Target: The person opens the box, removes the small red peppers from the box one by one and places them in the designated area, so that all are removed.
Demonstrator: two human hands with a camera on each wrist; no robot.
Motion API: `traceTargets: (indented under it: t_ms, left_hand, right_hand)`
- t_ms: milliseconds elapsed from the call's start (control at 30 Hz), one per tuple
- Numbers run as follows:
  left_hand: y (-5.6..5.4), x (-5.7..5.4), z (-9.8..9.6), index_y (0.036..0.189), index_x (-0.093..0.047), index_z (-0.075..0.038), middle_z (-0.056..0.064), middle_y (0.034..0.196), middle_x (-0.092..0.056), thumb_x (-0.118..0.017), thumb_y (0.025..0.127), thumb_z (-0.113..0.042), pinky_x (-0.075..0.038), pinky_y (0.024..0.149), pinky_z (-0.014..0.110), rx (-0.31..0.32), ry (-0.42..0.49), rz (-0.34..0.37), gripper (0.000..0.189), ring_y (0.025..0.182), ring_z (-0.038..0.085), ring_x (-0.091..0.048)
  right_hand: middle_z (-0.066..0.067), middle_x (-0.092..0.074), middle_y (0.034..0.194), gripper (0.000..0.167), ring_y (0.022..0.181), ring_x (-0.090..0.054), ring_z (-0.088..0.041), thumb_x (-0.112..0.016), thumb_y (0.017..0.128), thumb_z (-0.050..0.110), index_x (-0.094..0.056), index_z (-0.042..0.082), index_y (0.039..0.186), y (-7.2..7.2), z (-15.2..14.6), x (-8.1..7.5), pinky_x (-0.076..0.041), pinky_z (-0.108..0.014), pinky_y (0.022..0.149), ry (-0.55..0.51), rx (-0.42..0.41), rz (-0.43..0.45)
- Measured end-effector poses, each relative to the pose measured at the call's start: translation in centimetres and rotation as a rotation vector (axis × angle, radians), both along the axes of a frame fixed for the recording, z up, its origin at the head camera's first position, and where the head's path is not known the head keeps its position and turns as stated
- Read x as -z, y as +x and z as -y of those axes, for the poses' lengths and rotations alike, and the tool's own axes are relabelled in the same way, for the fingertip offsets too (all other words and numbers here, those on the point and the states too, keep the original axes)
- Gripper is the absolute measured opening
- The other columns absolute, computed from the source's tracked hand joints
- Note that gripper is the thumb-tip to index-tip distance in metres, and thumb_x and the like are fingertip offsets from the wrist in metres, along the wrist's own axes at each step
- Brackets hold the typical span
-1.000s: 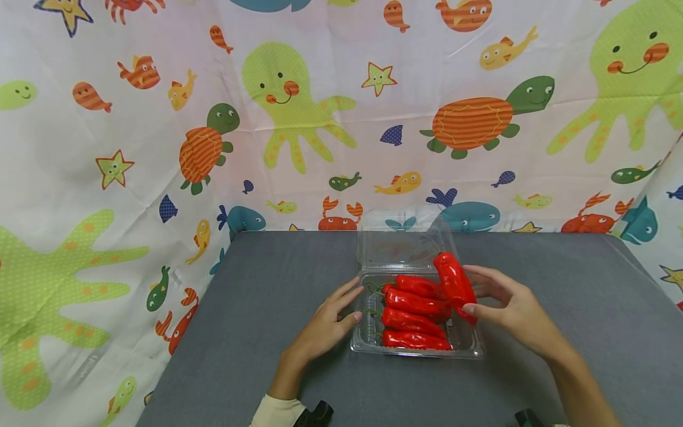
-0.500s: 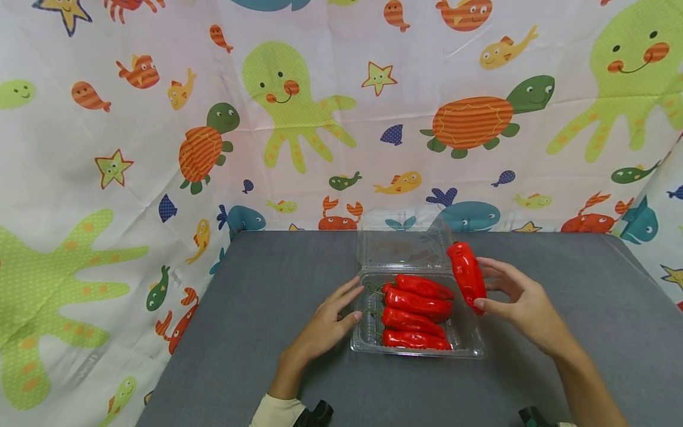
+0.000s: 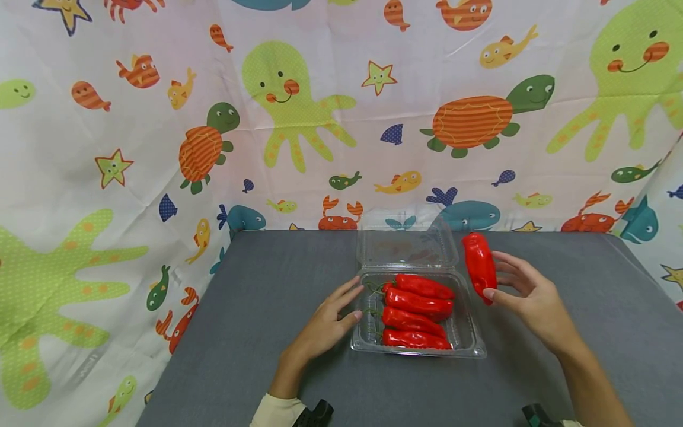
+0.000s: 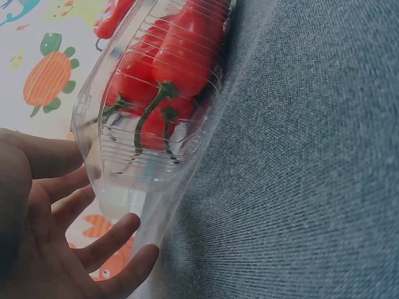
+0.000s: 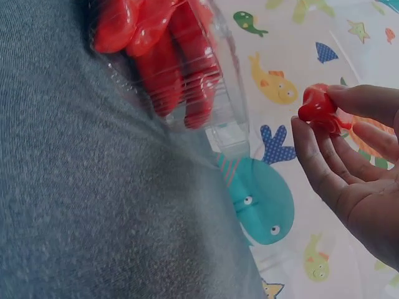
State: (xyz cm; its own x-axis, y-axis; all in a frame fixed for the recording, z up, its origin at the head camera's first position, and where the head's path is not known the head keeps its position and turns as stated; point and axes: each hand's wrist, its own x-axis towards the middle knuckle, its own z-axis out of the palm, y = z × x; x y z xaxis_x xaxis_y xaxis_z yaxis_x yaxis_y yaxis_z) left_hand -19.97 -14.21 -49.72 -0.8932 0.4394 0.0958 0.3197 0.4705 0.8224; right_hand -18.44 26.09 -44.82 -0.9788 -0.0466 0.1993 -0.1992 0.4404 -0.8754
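Note:
In the head view my right hand (image 3: 536,305) holds a red pepper (image 3: 479,267) between thumb and fingers, raised just right of a clear plastic container (image 3: 468,335). The right wrist view shows this pepper (image 5: 319,107) end-on in the grip. Several red peppers (image 3: 418,306) lie side by side in the container, their green stems (image 4: 146,118) pointing left. My left hand (image 3: 323,327) is at the container's left side, fingers spread and loosely bent. In the left wrist view a finger meets the clear plastic wall; whether the others touch it I cannot tell.
The container's clear lid (image 3: 408,249) stands open at the back, hinged to the tray. A grey cloth (image 3: 256,308) covers the table. Behind it hangs a white curtain (image 3: 331,29) printed with sea animals. Dark wrist devices (image 3: 316,413) are on both wrists.
My right hand has carried the held pepper right and slightly away from me, from over the container to beyond its right edge. My left hand and the other peppers have stayed put.

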Motion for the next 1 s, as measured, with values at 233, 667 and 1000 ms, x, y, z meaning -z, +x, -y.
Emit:
traceTargets:
  t_ms: [233, 667, 1000]
  left_hand:
    - [0.0, -0.1, 0.0, 0.162, -0.047, -0.015, -0.003, 0.174, -0.031, -0.062, 0.107, -0.024, -0.026, 0.123, 0.067, 0.004, 0.001, -0.003, 0.058, 0.16, 0.029, -0.029]
    - [0.1, -0.1, 0.0, 0.162, -0.047, -0.016, -0.003, 0.174, -0.031, -0.062, 0.107, -0.024, -0.027, 0.123, 0.068, 0.0, 0.002, -0.001, 0.058, 0.16, 0.03, -0.03]
    - [0.0, 0.0, 0.0, 0.161, -0.047, -0.015, -0.003, 0.174, -0.031, -0.062, 0.106, -0.023, -0.027, 0.123, 0.067, 0.001, 0.003, -0.007, 0.058, 0.16, 0.029, -0.03]
  right_hand:
    - [-0.023, -0.06, 0.143, 0.068, 0.106, -0.06, 0.014, -0.076, 0.1, 0.02, -0.045, 0.007, 0.159, -0.4, -0.6, 0.8, -0.059, -0.018, 0.077, -0.003, 0.055, 0.021]
    - [-0.012, -0.062, 0.135, 0.073, 0.097, -0.066, 0.011, -0.076, 0.1, 0.03, -0.042, 0.005, 0.16, -1.0, -1.7, 2.0, -0.065, -0.036, 0.076, -0.048, 0.096, 0.116]
    - [0.012, -0.061, 0.118, 0.074, 0.094, -0.071, 0.005, -0.075, 0.101, 0.024, -0.038, 0.0, 0.16, -1.5, -2.4, 3.5, -0.065, -0.041, 0.075, -0.141, 0.096, 0.15]
